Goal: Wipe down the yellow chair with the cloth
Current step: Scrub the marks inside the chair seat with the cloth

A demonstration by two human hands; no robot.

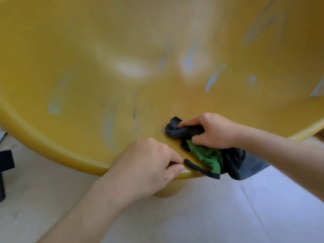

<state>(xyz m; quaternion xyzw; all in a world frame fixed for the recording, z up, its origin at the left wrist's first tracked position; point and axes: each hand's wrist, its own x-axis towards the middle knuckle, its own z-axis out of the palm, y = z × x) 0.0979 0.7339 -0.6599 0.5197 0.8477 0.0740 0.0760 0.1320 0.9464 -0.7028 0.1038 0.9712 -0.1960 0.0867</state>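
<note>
**Cloth on the seat, just inside the rim**

The chair [122, 41] fills most of the view, its yellow shell marked with pale bluish streaks; the picture is somewhat blurred. Its rounded front rim curves across the lower part of the view.

The right hand [213, 131] lies just inside that rim, fingers and thumb curled round a bunched cloth [201, 151] and holding it against the seat. The cloth is dark grey with a green patch. Its loose end trails from under the hand back over the rim and hangs past it.

The left hand [149, 165] is on the rim itself, just left of the cloth's trailing end, fingers curled over the edge and gripping it.

Below the rim lies a pale floor [228, 216]. A dark object [5, 169] stands on it far to the left of the rim, cut off by the edge.
</note>
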